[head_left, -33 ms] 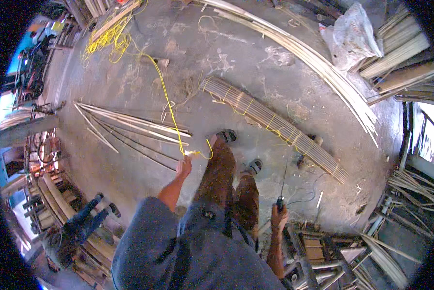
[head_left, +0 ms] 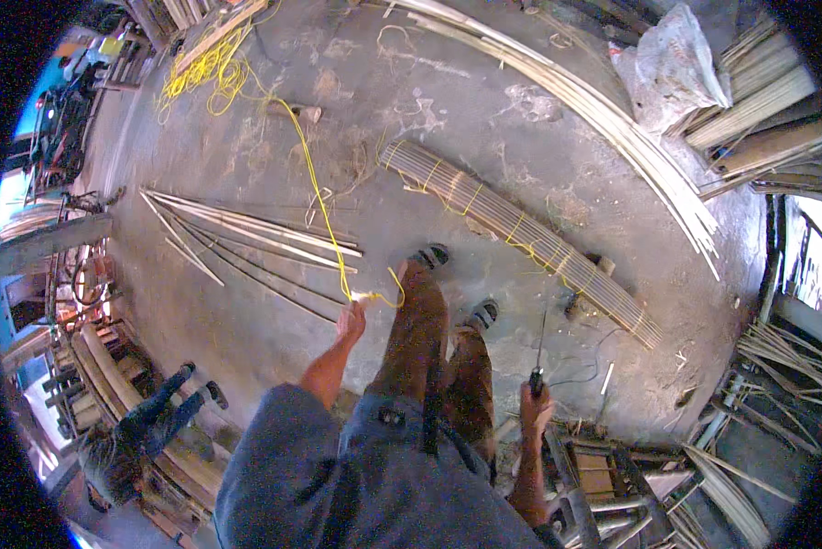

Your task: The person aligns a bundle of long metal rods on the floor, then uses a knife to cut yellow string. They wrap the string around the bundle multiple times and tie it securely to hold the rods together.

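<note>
I stand on a concrete floor and look down at my legs and shoes. My left hand grips the end of a yellow cord that runs away across the floor to a loose pile at the far left. My right hand holds a thin dark-handled tool with a long narrow blade or rod that points away from me. A tied bundle of thin light strips lies just beyond my feet.
Loose long strips lie on the floor to the left. Curved long strips and a grey sack are at the back right. Another person crouches at the lower left. A wooden frame stands by my right hand.
</note>
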A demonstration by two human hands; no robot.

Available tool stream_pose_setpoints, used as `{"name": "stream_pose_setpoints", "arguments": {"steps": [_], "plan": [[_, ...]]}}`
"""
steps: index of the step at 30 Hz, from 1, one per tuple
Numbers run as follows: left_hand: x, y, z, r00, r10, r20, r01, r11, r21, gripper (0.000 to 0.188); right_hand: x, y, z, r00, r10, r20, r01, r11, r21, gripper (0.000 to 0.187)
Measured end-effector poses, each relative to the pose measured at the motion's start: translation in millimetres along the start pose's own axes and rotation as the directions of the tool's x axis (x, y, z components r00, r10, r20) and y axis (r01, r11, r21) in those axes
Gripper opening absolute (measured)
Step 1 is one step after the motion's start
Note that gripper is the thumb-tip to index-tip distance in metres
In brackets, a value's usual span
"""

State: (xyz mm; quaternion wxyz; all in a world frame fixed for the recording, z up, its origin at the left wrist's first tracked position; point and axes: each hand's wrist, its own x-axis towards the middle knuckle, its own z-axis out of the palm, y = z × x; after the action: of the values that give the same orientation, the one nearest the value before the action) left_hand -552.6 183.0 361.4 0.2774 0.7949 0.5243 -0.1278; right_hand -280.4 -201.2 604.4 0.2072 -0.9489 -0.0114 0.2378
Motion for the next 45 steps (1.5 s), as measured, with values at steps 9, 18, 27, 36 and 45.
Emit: {"name": "stream_pose_setpoints", "arguments": {"steps": [9,18,27,36,45], "plan": [[-84,8,86,0.906,-0.382,0.182,0.394,0.919,-0.035,0.035,92,-11,42,0.979,-0.035,0.199,0.028,0.999,0.039,0.032],[56,24,122,0.990,0.133,-0.051,-0.131,0.990,0.047,0.059,155,8,142,0.953,-0.095,0.289,0.052,0.987,0.153,0.026],[379,66,110,0.919,0.323,-0.224,-0.344,0.937,-0.062,0.090,282,-43,296,0.863,-0.436,0.257,0.410,0.900,0.149,0.029],[546,39,118,0.616,0.687,-0.385,-0.709,0.697,0.109,0.095,370,-35,411,0.830,-0.448,0.333,0.384,0.891,0.242,0.028],[570,-23,139,0.657,0.565,-0.499,-0.498,0.822,0.275,0.035,388,-41,466,0.697,-0.687,0.203,0.611,0.718,0.332,0.024]]}}
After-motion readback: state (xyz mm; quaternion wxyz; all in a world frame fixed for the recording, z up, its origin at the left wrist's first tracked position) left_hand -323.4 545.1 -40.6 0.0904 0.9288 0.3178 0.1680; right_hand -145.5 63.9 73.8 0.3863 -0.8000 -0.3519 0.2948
